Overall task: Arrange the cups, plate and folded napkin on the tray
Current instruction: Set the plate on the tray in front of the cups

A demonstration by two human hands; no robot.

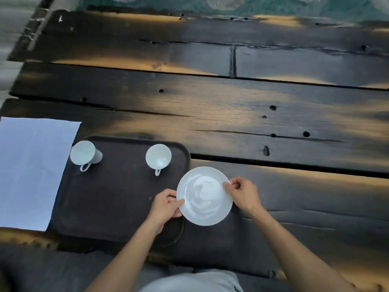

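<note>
Both hands hold the white plate (204,196) by its rim — left hand (166,205) and right hand (244,193) pinch it over the tray's (109,199) right edge. 2 cups (158,156) stand on the tray — the napkin (31,169) lies just left.

White plate (204,199) over tray (109,207) right edge — left cup (84,153), right cup (158,156) upright inside; napkin (31,171) flat left.

The table (231,114) is built of broad, dark, weathered planks running left to right, with black gaps (294,166) between them and long cracks and small round holes (272,107) scattered over the wood. Warm yellowish patches of light (134,64) lie in soft bands across the boards. Beyond the far edge shows a teal patterned surface (273,7) with pale round shapes, and at far left a blurred grey floor (12,39).
</note>
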